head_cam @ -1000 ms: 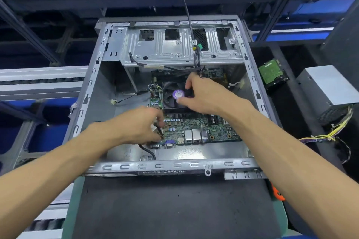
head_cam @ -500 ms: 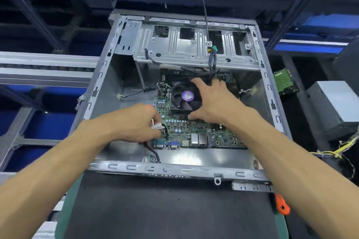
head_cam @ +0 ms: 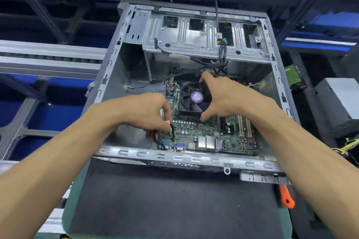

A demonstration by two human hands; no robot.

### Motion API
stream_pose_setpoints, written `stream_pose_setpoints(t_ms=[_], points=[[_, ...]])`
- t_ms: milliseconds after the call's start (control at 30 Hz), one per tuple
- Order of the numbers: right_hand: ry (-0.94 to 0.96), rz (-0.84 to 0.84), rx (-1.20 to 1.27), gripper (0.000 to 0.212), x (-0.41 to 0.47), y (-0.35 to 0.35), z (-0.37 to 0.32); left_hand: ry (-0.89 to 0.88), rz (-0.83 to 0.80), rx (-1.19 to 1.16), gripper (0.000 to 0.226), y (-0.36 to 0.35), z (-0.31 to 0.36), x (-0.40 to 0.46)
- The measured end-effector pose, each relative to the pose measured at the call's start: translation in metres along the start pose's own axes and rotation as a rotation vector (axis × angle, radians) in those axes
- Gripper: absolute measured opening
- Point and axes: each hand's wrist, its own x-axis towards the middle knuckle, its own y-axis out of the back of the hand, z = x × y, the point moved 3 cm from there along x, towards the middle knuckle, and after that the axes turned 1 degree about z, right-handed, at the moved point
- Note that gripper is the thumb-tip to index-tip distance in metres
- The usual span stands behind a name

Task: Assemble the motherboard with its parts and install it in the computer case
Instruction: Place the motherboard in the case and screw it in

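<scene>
The open computer case (head_cam: 194, 159) lies on its side in the middle of the frame, on a dark mat (head_cam: 171, 203), and the green motherboard (head_cam: 206, 136) sits on the case floor toward the lower right of the opening, its rear ports lined up against the near wall. The right hand (head_cam: 225, 99) reaches in from the lower right and grips the black CPU fan (head_cam: 192, 101) with the purple sticker, thumb curled along the fan's near edge and fingers wrapped over its far side, so most of the fan's right half is hidden. The left hand (head_cam: 143, 110) comes in from the lower left, fingers curled and pinching a small white connector (head_cam: 168, 123) at the left edge of the board, with a black cable (head_cam: 158, 141) looping down from it to the near wall. The knuckles cover that corner of the board, so the socket below cannot be made out. Across the top of the case the silver drive cage (head_cam: 198, 40) overhangs the far end of the board, and a bundle of dark wires (head_cam: 221, 58) hangs from it just behind the right fingers. At the right edge of the frame rest a grey power supply (head_cam: 338, 103) with yellow leads and a green circuit board (head_cam: 292, 75), and an orange-handled tool (head_cam: 286, 198) lies at the mat's lower right corner.
</scene>
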Motion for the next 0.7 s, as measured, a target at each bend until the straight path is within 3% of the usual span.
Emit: stream_pose_setpoints(t_ms=[100, 200, 300, 500, 700], points=[[0.004, -0.034, -0.061, 0.106, 0.001, -0.001, 0.001, -0.008, 0.019, 0.027, 0.022, 0.001, -0.001, 0.002], [0.011, -0.065, -0.068, 0.104, 0.003, -0.002, 0.002, 0.045, 0.153, 0.069, 0.049, 0.007, -0.005, 0.007], [0.07, -0.06, -0.002, 0.108, 0.002, -0.005, -0.002, 0.126, 0.325, 0.161, 0.047, 0.015, -0.015, 0.012], [0.16, -0.098, 0.019, 0.111, -0.003, 0.001, -0.011, 0.194, 0.153, 0.309, 0.034, 0.006, -0.019, 0.015], [0.204, -0.18, -0.047, 0.109, -0.015, -0.008, -0.02, 0.201, 0.12, 0.311, 0.036, 0.003, -0.016, 0.013]])
